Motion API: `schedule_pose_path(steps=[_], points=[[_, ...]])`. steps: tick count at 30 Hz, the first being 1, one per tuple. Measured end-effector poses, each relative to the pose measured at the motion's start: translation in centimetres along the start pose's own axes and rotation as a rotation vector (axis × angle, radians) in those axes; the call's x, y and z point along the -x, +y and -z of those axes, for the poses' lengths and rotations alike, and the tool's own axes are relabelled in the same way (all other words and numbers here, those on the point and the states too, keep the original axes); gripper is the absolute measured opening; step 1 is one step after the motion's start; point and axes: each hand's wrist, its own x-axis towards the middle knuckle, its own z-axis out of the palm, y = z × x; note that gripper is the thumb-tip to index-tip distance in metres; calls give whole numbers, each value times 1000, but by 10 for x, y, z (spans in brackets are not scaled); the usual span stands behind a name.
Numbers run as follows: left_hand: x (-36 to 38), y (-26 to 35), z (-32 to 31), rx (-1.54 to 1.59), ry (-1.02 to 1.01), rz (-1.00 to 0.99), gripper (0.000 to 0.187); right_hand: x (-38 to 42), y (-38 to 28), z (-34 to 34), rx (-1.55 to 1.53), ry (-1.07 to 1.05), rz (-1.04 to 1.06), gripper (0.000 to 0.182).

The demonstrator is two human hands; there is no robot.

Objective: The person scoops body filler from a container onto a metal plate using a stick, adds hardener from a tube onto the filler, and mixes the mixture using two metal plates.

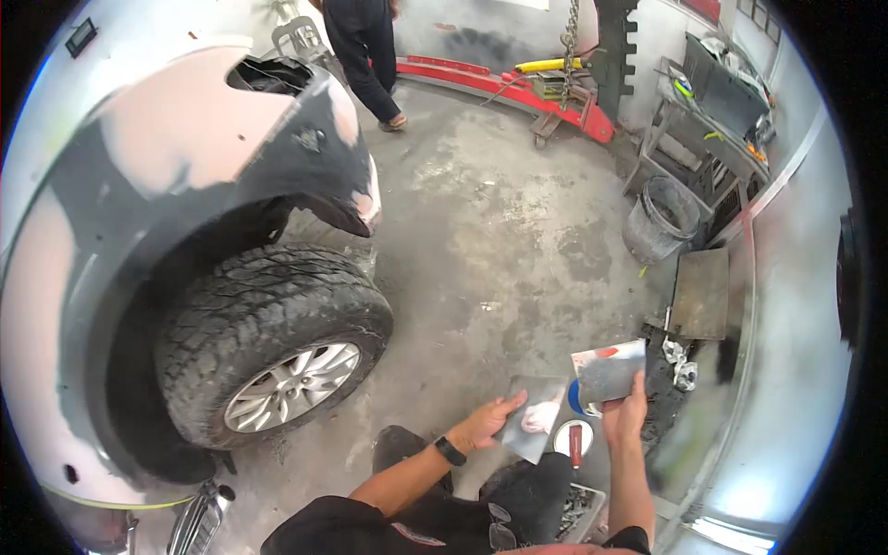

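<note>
My left hand [490, 421] is closed on the edge of a flat grey plate [535, 388], with a pale pinkish paste [540, 418] lying on it. My right hand [626, 416] grips a second flat plate [612, 372] from below, greyish with a red smear near its top edge. The two plates are close together but apart. Just below them stands a round can with a white top [562, 438], and a red-brown tool or tube [575, 448] lies across it. A blue round rim [575, 398] shows partly behind the right plate.
A car's patchy pink and grey fender [176, 139] and its tyre [277, 301] fill the left. Another person [363, 51] stands at the back by a red steel beam [453, 76]. Along the right are a bucket [647, 233], a workbench [708, 125] and a board [700, 294].
</note>
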Motion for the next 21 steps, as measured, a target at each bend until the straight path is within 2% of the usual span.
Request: schedule_pose_path(steps=[5,6,7,9,10,12,14,16,18,21], points=[[66,16,-125,0,39,-52,46,105,-39,-102,-21,-101,-226,52],[88,26,-148,-225,13,-260,47,128,-52,-123,18,-122,-302,52],[115,37,-168,-452,-17,-462,47,149,-68,-147,36,-250,-263,53],[158,67,-199,88,15,-70,47,162,-116,-155,470,-288,-51,59],[177,79,-201,45,77,-108,47,169,-145,-172,853,-309,181,63],[229,107,-219,-56,150,-240,47,218,-242,-271,1321,-391,665,52],[265,129,-201,-491,175,-596,47,283,-329,-368,1323,-557,938,50],[302,153,-194,-667,229,-697,48,355,-380,-433,1254,-518,1318,62],[357,189,-256,-253,310,-392,50,399,-402,-472,1252,-550,1575,60],[380,199,-251,-297,388,-448,47,420,-406,-509,1345,-594,1754,58]])
